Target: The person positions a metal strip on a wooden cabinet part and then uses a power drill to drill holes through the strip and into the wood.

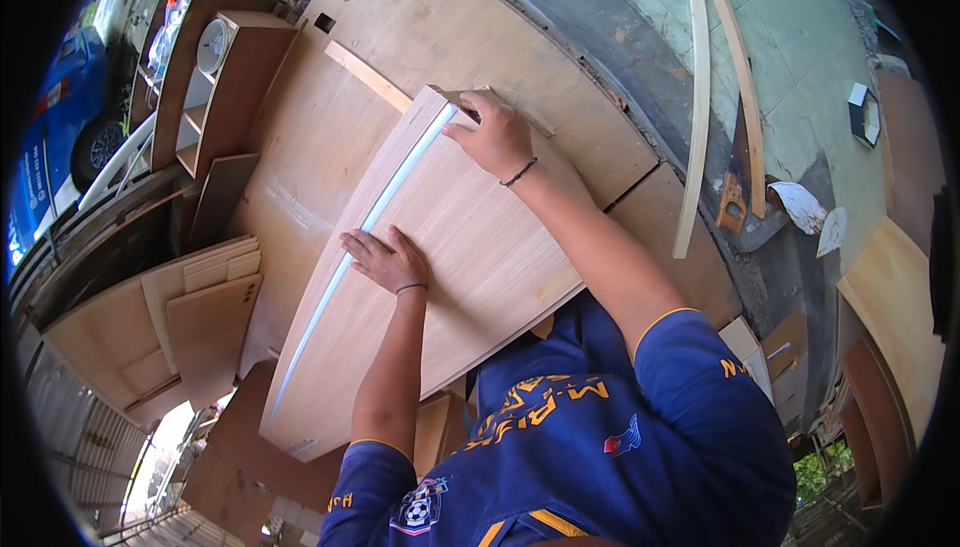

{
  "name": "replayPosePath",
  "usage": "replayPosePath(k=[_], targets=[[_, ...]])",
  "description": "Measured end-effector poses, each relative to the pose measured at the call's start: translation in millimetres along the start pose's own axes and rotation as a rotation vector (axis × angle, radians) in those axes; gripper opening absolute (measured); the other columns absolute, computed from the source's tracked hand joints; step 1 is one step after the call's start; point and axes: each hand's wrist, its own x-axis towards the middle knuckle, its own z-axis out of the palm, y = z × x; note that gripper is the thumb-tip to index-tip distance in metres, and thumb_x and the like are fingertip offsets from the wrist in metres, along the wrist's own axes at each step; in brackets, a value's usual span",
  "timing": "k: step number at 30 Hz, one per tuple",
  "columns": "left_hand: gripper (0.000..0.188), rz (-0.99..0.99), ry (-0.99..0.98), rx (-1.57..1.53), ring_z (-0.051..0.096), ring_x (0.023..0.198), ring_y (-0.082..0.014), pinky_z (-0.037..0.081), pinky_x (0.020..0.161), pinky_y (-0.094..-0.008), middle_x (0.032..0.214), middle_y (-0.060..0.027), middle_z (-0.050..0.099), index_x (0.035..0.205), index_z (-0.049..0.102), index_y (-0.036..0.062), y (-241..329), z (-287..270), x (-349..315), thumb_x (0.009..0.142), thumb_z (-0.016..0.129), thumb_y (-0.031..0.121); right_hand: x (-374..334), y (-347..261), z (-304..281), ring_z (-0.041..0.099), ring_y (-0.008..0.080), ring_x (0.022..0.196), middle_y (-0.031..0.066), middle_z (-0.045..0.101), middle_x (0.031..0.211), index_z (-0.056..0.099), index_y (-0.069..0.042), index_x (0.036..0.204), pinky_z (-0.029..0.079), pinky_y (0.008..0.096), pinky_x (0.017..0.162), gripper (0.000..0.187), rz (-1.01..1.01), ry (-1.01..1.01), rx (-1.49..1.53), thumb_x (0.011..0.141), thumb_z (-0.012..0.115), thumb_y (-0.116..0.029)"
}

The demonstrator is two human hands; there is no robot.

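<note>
A long panel with pale wood grain (480,237) lies in front of me. A narrow whitish-blue strip (398,175) runs lengthwise along it, near its left edge. My left hand (390,262) rests flat on the panel with fingers spread, their tips across the strip. At the far end, my right hand (493,137) bends its fingers over the panel's end edge. Its thumb lies on the top face beside the strip. The fingertips of the right hand are partly hidden behind that edge.
Under the panel is a broad brown board (310,167). A wooden batten (368,77) lies beyond it. To the right are two long strips (696,97) and a handsaw (733,202). An open shelf unit (235,87) and stacked boards (212,332) stand on the left.
</note>
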Motion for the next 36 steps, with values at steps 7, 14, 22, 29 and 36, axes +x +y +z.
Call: replayPosePath(k=[7,14,22,29,36], targets=[[0.068,0.023,0.054,0.035,0.008,0.142,-0.0337,0.006,0.112,-0.0505,0.152,-0.0213,0.014,0.141,0.026,-0.0062,-5.7,6.5,-4.7,0.094,0.037,0.042,4.8,6.1,0.6,0.062,0.0307,0.092,0.0164,0.066,0.098,0.066,0.001,0.099,0.050,0.0368,0.078,0.042,-0.208,0.033,-0.058,0.070,0.077,-0.028],[0.071,0.004,0.017,0.015,0.005,0.143,-0.0324,0.003,0.113,-0.0486,0.153,-0.0203,0.012,0.142,0.022,-0.0062,-4.1,3.0,-4.9,0.093,0.037,0.042,4.7,4.5,-0.2,0.061,0.0302,0.094,0.0131,0.066,0.098,0.066,-0.001,0.098,0.050,0.0376,0.080,0.036,-0.208,0.006,-0.050,0.073,0.073,-0.025],[0.070,-0.008,0.035,-0.010,0.009,0.143,-0.0317,0.005,0.113,-0.0487,0.152,-0.0192,0.016,0.142,0.024,-0.0042,-0.4,0.2,-5.6,0.092,0.040,0.042,6.7,1.1,0.2,0.063,0.0296,0.085,0.0138,0.066,0.092,0.065,-0.002,0.090,0.050,0.0368,0.074,0.019,-0.128,0.013,0.101,0.078,0.068,-0.016],[0.071,-0.003,0.036,-0.010,0.009,0.143,-0.0320,0.005,0.113,-0.0488,0.152,-0.0190,0.016,0.143,0.023,-0.0043,0.8,-1.0,-5.3,0.092,0.041,0.042,19.8,0.7,3.8,0.064,0.0241,0.078,0.0135,0.067,0.083,0.065,0.000,0.085,0.050,0.0321,0.072,0.015,0.078,-0.097,0.177,0.077,0.067,-0.013],[0.072,-0.010,0.027,0.001,0.009,0.143,-0.0325,0.005,0.113,-0.0491,0.153,-0.0193,0.014,0.143,0.022,-0.0052,2.5,-1.3,-4.0,0.092,0.039,0.043,23.8,9.7,8.2,0.063,0.0194,0.075,0.0104,0.067,0.079,0.064,0.000,0.083,0.049,0.0301,0.070,0.013,0.146,-0.124,0.231,0.078,0.067,-0.012]])
